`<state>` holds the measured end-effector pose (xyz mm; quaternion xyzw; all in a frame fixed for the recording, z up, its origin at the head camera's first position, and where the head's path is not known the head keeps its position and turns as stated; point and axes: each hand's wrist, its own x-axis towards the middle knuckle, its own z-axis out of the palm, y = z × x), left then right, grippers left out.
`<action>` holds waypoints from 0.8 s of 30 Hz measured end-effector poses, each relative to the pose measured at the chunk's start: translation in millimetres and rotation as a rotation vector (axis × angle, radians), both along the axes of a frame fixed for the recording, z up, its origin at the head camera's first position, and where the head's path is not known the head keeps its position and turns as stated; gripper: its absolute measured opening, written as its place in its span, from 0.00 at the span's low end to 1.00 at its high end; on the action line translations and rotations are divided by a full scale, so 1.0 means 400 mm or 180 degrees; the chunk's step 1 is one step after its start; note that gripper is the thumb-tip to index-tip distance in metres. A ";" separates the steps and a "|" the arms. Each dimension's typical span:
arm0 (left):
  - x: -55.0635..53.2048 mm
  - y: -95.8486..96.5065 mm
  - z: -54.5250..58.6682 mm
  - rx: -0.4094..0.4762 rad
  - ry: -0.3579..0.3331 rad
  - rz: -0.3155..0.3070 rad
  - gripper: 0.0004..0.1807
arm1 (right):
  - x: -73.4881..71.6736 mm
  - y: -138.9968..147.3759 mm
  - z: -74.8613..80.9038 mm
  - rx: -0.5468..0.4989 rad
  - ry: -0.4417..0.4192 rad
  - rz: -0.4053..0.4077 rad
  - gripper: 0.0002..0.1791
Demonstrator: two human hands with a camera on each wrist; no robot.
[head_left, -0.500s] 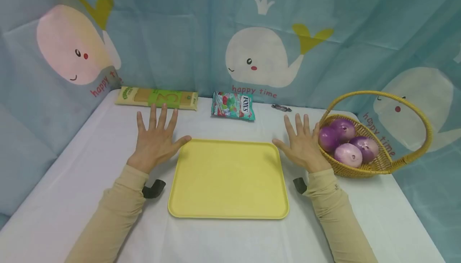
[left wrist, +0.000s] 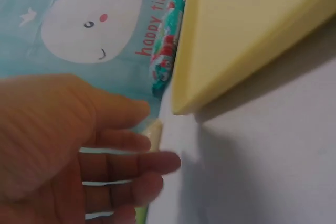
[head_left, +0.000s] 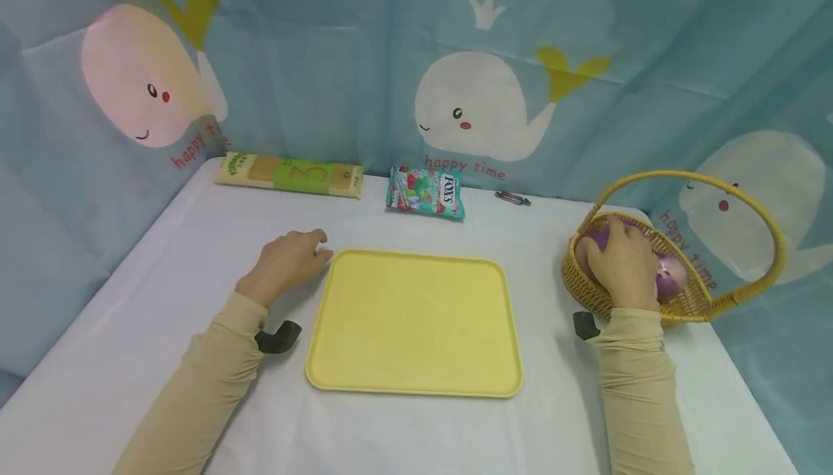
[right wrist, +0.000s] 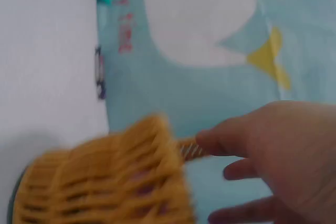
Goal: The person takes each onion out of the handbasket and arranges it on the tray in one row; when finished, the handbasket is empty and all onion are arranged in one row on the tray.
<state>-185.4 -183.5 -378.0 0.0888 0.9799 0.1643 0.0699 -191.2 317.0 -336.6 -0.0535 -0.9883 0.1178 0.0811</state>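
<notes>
My right hand [head_left: 626,264] reaches over the wicker basket [head_left: 696,307], its fingers spread and slightly bent above the purple onions [head_left: 670,277]. It covers part of the onions. In the right wrist view, the right hand [right wrist: 286,156] is just past the woven rim, with no onion visible between thumb and fingers. My left hand [head_left: 285,262] hovers by the upper left corner of the yellow tray [head_left: 416,323]. Its fingers bend loosely and hold nothing. The left wrist view shows the left hand [left wrist: 100,150] beside the edge of the tray.
Along the back of the white table [head_left: 416,431] lie a pack of noodles [head_left: 289,174], a teal candy bag [head_left: 425,192] and a small wrapped candy [head_left: 513,199]. The basket's tall handle [head_left: 703,177] arches up on the right. A blue curtain [head_left: 325,63] hangs behind.
My right hand has moved right from beside the tray to over the onions in the basket. My left hand has stayed near the tray, its spread fingers now loosely bent.
</notes>
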 end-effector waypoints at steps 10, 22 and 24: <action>-0.002 -0.025 -0.027 0.0603 -0.0535 -0.0316 0.22 | -0.031 0.022 -0.042 0.0205 -0.0493 0.0092 0.37; -0.002 -0.014 -0.027 0.0665 -0.0544 -0.0450 0.20 | 0.011 -0.061 0.008 -0.0534 0.0456 -0.0143 0.44; -0.005 -0.012 -0.029 0.0643 -0.0529 -0.0465 0.20 | 0.019 -0.110 0.017 -0.0564 0.0594 0.0121 0.43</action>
